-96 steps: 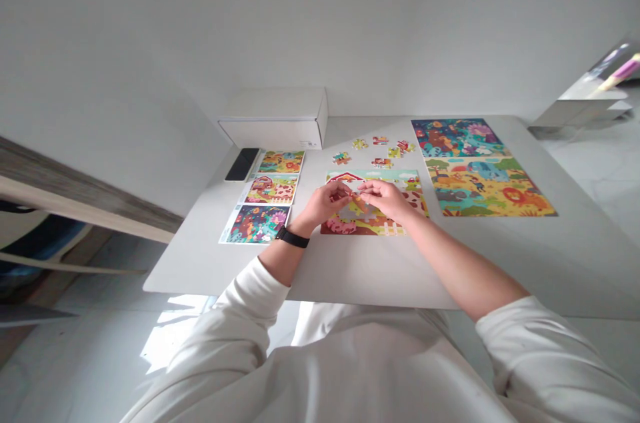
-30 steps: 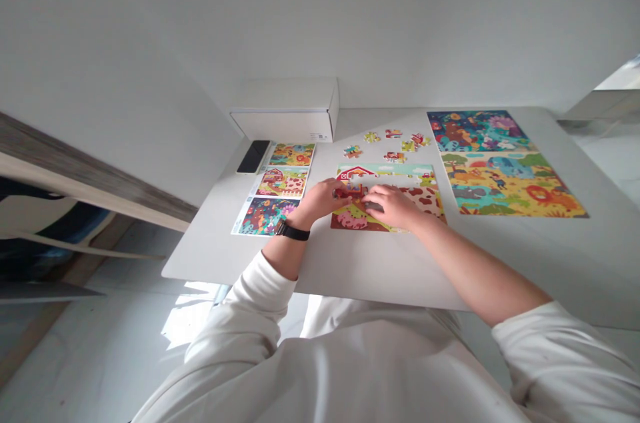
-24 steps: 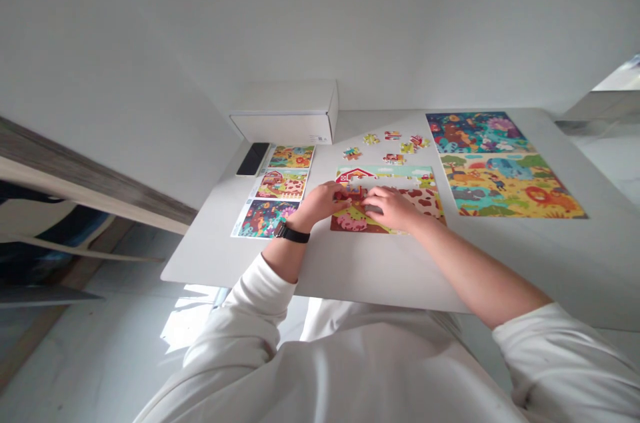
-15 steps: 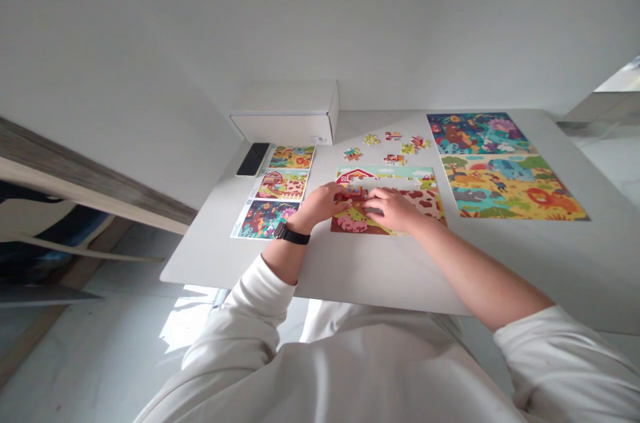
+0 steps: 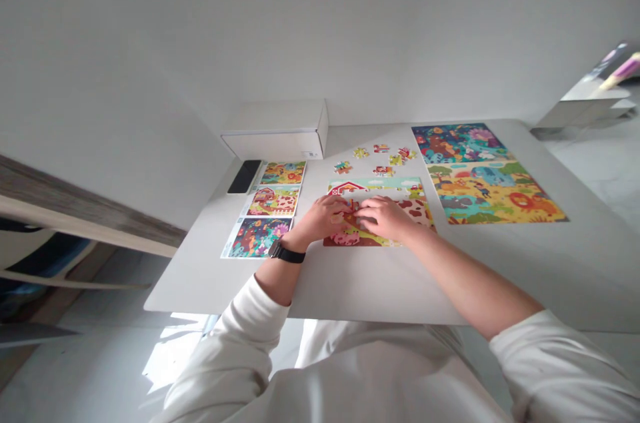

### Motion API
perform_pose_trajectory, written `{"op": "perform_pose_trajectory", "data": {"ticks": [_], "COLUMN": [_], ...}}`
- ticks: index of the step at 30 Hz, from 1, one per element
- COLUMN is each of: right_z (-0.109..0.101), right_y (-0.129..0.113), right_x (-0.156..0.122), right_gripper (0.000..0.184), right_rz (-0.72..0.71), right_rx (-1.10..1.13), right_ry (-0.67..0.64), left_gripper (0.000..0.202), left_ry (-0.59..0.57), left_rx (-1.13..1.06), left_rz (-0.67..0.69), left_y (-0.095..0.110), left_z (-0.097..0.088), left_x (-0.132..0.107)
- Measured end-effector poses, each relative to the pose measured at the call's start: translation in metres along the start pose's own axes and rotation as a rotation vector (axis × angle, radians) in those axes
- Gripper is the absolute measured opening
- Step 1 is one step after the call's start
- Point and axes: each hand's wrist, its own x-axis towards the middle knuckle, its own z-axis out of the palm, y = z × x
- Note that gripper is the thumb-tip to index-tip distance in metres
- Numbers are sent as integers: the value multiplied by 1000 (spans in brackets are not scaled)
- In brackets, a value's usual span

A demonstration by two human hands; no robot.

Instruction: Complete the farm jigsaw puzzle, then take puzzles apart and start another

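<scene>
Bench carried everything. Two joined animal pictures lay at right, white box at the back. Farm puzzle sat mid-bench, flat, under both hands. Picture sheet lay left of it. Left hand and right hand had fingers bent over the puzzle's middle, tips close; couldn't tell if they gripped a piece. Phone was beside the sheet, loose pieces beyond the puzzle's far edge.

No lettering is showing legibly. A small label is marking the white box, its print blurring beyond reading
</scene>
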Motion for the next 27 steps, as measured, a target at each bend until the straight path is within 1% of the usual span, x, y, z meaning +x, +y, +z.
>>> {"op": "perform_pose_trajectory", "data": {"ticks": [2,6,14,16,17,19,21,23,25,27], "right_z": [0,0,-3,-9,-14,-32,-57,-83,-102,-109], "right_y": [1,2,-5,-5,-3,5,17,31,46,61], "right_x": [0,1,1,0,0,-2,-4,-10,-20,-34], "right_gripper": [23,19,23,25,27,34,37,35,33,30], "right_rz": [5,22,15,13,27,88,163,214,262,297], "right_rx": [3,-9,-60,-68,-70,-67,-49,-37,-55,-92], "right_ry": [2,-48,-131,-116,-82,39,194,288,301,259], "left_gripper": [36,43,43,43,43,43,43,38,33,32], "left_ry": [-21,-67,-74,-78,-78,-74,-65,-54,-38,-22], "left_rx": [5,34,105,105,102,95,81,60,39,27], "left_rz": [9,16,9,5,5,8,11,10,9,11], "left_y": [0,1,5,5,5,5,3,1,0,0], "left_z": [0,0,2,2,1,2,3,5,7,8], "left_x": [0,1,1,0,0,-1,-1,0,1,1]}}
